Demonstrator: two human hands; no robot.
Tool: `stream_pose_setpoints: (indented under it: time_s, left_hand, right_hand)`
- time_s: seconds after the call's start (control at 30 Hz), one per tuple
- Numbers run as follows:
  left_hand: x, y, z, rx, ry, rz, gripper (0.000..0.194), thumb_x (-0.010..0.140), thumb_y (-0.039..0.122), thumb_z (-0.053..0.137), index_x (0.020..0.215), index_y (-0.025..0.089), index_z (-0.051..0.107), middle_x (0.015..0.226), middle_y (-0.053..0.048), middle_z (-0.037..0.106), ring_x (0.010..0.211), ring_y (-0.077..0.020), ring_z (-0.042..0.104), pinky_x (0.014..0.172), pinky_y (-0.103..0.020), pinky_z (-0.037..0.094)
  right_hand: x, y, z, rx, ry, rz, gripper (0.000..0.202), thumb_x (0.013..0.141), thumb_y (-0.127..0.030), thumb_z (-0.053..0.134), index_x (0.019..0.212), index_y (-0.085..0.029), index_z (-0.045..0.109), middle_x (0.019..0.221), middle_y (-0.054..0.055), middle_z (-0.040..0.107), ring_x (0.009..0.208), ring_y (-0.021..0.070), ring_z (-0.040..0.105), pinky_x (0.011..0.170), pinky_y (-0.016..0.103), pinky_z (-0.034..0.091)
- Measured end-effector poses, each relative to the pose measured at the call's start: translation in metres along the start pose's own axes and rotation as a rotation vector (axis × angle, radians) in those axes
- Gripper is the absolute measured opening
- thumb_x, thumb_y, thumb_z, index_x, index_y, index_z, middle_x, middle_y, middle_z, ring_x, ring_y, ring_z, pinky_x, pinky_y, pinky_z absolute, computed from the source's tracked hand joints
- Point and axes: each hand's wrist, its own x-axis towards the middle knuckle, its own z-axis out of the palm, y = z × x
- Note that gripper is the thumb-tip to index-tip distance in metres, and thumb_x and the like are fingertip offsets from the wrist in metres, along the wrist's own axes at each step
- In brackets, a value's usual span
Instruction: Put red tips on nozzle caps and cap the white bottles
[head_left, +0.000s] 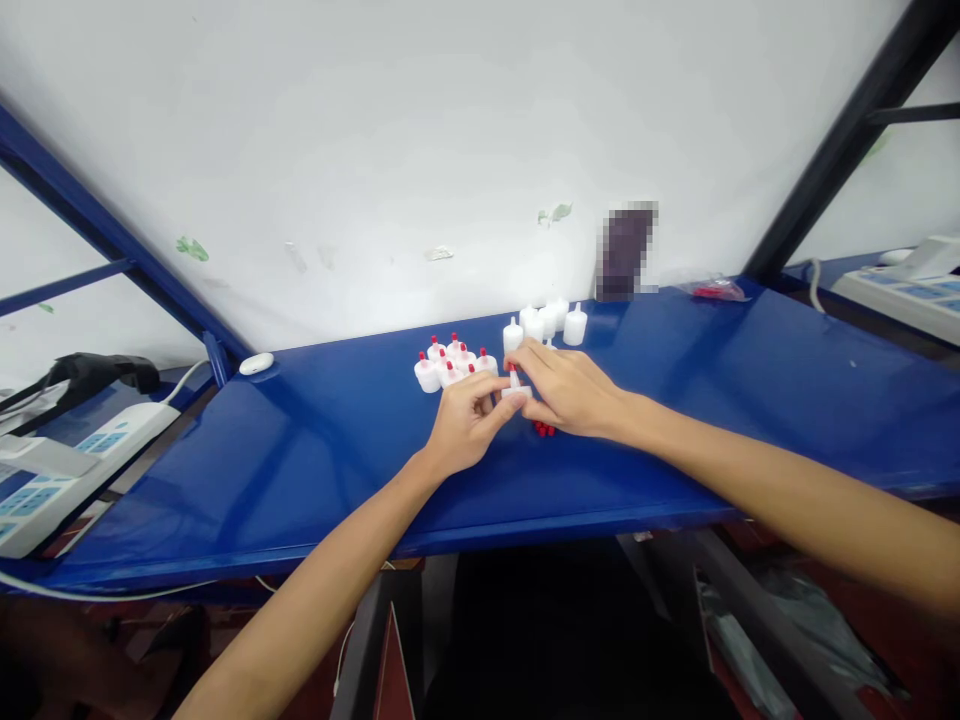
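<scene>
My left hand [471, 420] is closed around the lower part of a small white bottle [516, 388] above the blue table. The fingers of my right hand [559, 388] pinch the red cap [512, 368] at the bottle's nozzle, its thumb by the bottle's side. Left of the hands stand several white bottles with red caps [428, 374]. Several white bottles without red caps [575, 325] stand behind my right hand. A small group of loose red caps [545, 430] lies just below my right hand, partly covered by it.
The blue table [300, 480] runs along a white wall. A white oval object [256, 364] lies at its back left, a clear bag with red contents [716, 290] at the back right. Power strips [97, 460] sit beyond the left and right frame bars.
</scene>
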Motion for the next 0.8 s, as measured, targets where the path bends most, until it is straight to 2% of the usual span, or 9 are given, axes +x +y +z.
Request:
stream_pose_setpoints:
  time_s: [0.13, 0.27, 0.47, 0.57, 0.67, 0.73, 0.8]
  left_hand:
    - [-0.001, 0.001, 0.001, -0.016, -0.054, -0.075, 0.040, 0.091, 0.051, 0.061, 0.094, 0.013, 0.075, 0.062, 0.001, 0.055, 0.050, -0.0081, 0.038, 0.050, -0.024, 0.031]
    - [-0.002, 0.002, 0.001, -0.008, -0.084, -0.087, 0.041, 0.091, 0.051, 0.059, 0.090, 0.014, 0.076, 0.059, 0.002, 0.052, 0.052, -0.0083, 0.037, 0.049, -0.024, 0.028]
    - [-0.002, 0.002, 0.000, -0.045, -0.142, -0.130, 0.043, 0.092, 0.052, 0.057, 0.086, 0.013, 0.074, 0.056, 0.002, 0.050, 0.049, -0.0072, 0.034, 0.047, -0.023, 0.026]
    - [-0.003, 0.001, 0.001, -0.067, -0.148, -0.171, 0.041, 0.091, 0.051, 0.058, 0.096, 0.012, 0.071, 0.055, 0.003, 0.053, 0.047, -0.0077, 0.041, 0.047, -0.022, 0.032]
    - [-0.003, 0.001, 0.002, -0.047, -0.143, -0.146, 0.037, 0.091, 0.048, 0.060, 0.103, 0.013, 0.067, 0.054, 0.005, 0.052, 0.047, -0.0082, 0.047, 0.049, -0.021, 0.037]
    - [-0.003, 0.000, 0.003, -0.002, -0.141, -0.107, 0.034, 0.092, 0.045, 0.059, 0.106, 0.014, 0.065, 0.054, 0.006, 0.052, 0.047, -0.0079, 0.047, 0.050, -0.020, 0.038]
    - [-0.003, -0.002, 0.003, 0.069, -0.156, -0.079, 0.032, 0.093, 0.042, 0.059, 0.108, 0.015, 0.064, 0.055, 0.007, 0.054, 0.047, -0.0077, 0.048, 0.052, -0.020, 0.038]
  right_hand:
    - [0.000, 0.002, 0.003, -0.080, -0.048, -0.034, 0.030, 0.093, -0.038, 0.045, 0.107, -0.014, 0.055, 0.101, 0.014, 0.064, 0.069, 0.0199, 0.053, 0.059, 0.031, 0.032]
    - [-0.001, 0.002, 0.002, -0.108, -0.080, -0.047, 0.023, 0.091, -0.033, 0.044, 0.101, -0.015, 0.055, 0.100, 0.013, 0.064, 0.065, 0.0189, 0.050, 0.058, 0.032, 0.028]
    - [-0.001, 0.000, 0.002, -0.092, -0.109, -0.032, 0.020, 0.089, -0.030, 0.049, 0.098, -0.014, 0.057, 0.095, 0.012, 0.065, 0.065, 0.0185, 0.052, 0.057, 0.031, 0.027]
    - [-0.003, 0.004, 0.000, 0.002, -0.087, -0.036, 0.027, 0.090, -0.032, 0.051, 0.109, -0.015, 0.058, 0.101, 0.012, 0.068, 0.073, 0.0201, 0.056, 0.060, 0.030, 0.031]
    - [-0.004, 0.012, -0.004, 0.164, -0.096, -0.077, 0.039, 0.087, -0.034, 0.053, 0.122, -0.016, 0.055, 0.103, 0.010, 0.069, 0.077, 0.0211, 0.058, 0.066, 0.031, 0.036]
    - [-0.005, 0.017, -0.006, 0.294, -0.114, -0.099, 0.039, 0.089, -0.036, 0.051, 0.124, -0.017, 0.055, 0.096, 0.008, 0.069, 0.075, 0.0204, 0.057, 0.068, 0.032, 0.039]
    - [-0.004, 0.020, -0.007, 0.385, -0.110, -0.073, 0.033, 0.096, -0.037, 0.043, 0.117, -0.017, 0.058, 0.092, 0.007, 0.068, 0.074, 0.0193, 0.057, 0.071, 0.032, 0.039]
